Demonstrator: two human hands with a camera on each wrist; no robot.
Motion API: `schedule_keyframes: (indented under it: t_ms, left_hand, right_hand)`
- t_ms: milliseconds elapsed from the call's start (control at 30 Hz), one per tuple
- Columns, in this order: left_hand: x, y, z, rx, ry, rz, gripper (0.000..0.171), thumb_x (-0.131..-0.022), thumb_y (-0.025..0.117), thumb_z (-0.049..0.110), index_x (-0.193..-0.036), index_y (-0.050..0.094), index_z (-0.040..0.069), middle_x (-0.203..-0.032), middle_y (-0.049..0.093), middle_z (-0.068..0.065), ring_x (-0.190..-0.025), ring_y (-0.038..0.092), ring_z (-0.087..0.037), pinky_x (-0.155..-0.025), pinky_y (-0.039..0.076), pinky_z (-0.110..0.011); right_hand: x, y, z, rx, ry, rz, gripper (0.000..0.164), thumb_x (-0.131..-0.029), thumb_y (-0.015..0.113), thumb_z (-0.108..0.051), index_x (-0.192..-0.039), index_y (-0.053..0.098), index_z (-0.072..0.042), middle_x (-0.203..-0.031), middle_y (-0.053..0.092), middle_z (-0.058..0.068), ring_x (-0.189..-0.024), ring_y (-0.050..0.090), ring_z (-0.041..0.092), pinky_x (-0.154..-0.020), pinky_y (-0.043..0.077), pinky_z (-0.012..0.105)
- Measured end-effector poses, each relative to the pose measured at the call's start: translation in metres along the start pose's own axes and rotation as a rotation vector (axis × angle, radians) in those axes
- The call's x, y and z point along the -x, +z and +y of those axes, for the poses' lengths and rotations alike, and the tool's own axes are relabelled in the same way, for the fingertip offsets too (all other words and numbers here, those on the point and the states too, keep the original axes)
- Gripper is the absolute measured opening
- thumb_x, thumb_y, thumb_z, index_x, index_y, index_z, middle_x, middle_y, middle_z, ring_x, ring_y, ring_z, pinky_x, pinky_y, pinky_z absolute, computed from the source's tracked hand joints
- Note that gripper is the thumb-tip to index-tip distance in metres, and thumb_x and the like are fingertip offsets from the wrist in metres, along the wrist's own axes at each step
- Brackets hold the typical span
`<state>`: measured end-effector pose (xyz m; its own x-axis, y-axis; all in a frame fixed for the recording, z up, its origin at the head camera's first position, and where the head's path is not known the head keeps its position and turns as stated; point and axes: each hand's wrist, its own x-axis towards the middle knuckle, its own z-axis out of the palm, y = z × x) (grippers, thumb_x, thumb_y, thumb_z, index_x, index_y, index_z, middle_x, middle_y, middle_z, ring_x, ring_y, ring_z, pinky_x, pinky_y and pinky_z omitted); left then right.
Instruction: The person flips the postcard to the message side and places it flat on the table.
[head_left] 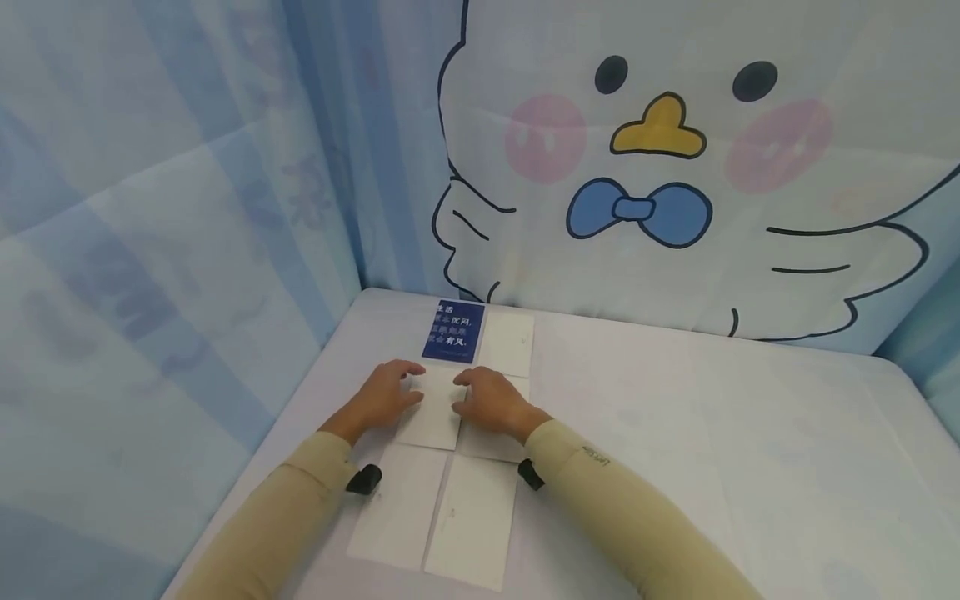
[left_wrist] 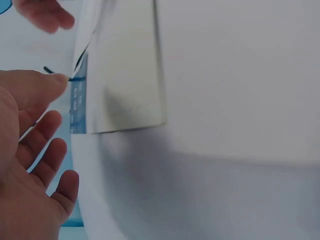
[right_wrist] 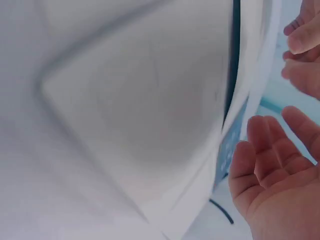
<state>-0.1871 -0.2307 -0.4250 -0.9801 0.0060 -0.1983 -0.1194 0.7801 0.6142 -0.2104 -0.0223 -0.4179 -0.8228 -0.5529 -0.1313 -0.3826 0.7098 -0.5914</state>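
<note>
Two columns of cards lie on the white table. My left hand (head_left: pixel 386 394) is at the left edge of the middle-left white card (head_left: pixel 429 412), its thumb and fingers spread apart. Over the middle-right white card (head_left: pixel 491 442) is my right hand (head_left: pixel 491 402), which partly hides it. Both hands appear with nothing in their fingers; the left wrist view shows the left hand (left_wrist: pixel 37 145) with relaxed fingers, and the right wrist view shows the right hand (right_wrist: pixel 280 175) likewise. Beyond them lies a dark blue card (head_left: pixel 453 332) with white lettering, beside a blank white card (head_left: pixel 507 343).
Nearer the body lie a bottom-left white card (head_left: pixel 399 504) and a bottom-right white card (head_left: pixel 472 521), a narrow gap between them. Pale blue curtains (head_left: pixel 150 250) stand along the left, and a cartoon-printed cloth (head_left: pixel 645 267) hangs behind the table (head_left: pixel 712 467).
</note>
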Motion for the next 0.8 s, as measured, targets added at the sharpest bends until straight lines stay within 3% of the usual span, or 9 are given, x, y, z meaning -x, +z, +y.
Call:
schedule_keyframes:
  t_ms: [167,367,500,800]
  left_hand:
    - [-0.018,-0.017,0.001,-0.023,0.051,0.028,0.054,-0.097,0.067,0.018,-0.146,0.049,0.006,-0.149,0.046,-0.018,-0.137,0.041,-0.037,-0.111,0.035,-0.053]
    - [-0.044,-0.029,0.000,-0.035,0.101,0.024,0.059,-0.097,0.066,0.017,-0.151,0.044,0.009,-0.156,0.039,-0.015,-0.144,0.032,-0.036,-0.116,0.027,-0.053]
    - [-0.060,-0.025,-0.001,-0.004,0.123,0.010,0.060,-0.096,0.068,0.016,-0.151,0.045,0.009,-0.155,0.041,-0.013,-0.145,0.032,-0.035,-0.116,0.026,-0.052]
    - [-0.089,-0.008,-0.005,0.032,0.091,0.007,0.059,-0.093,0.070,0.016,-0.148,0.049,0.009,-0.154,0.041,-0.015,-0.144,0.032,-0.035,-0.117,0.024,-0.050]
  right_hand:
    - [-0.005,-0.027,0.011,0.046,-0.002,0.038,0.051,-0.095,0.068,-0.030,-0.139,0.057,-0.007,-0.143,0.054,0.011,-0.132,0.049,0.030,-0.111,0.038,0.044]
    - [-0.027,-0.046,0.017,0.116,0.019,0.075,0.058,-0.095,0.069,-0.035,-0.145,0.052,-0.011,-0.150,0.049,0.009,-0.139,0.042,0.031,-0.114,0.033,0.046]
    - [-0.043,-0.044,0.022,0.118,0.050,0.078,0.062,-0.094,0.070,-0.036,-0.148,0.050,-0.015,-0.152,0.047,0.007,-0.140,0.040,0.030,-0.114,0.032,0.047]
    - [-0.075,-0.026,0.037,0.179,0.113,0.062,0.064,-0.093,0.071,-0.038,-0.148,0.050,-0.013,-0.149,0.050,0.010,-0.139,0.041,0.032,-0.114,0.029,0.053]
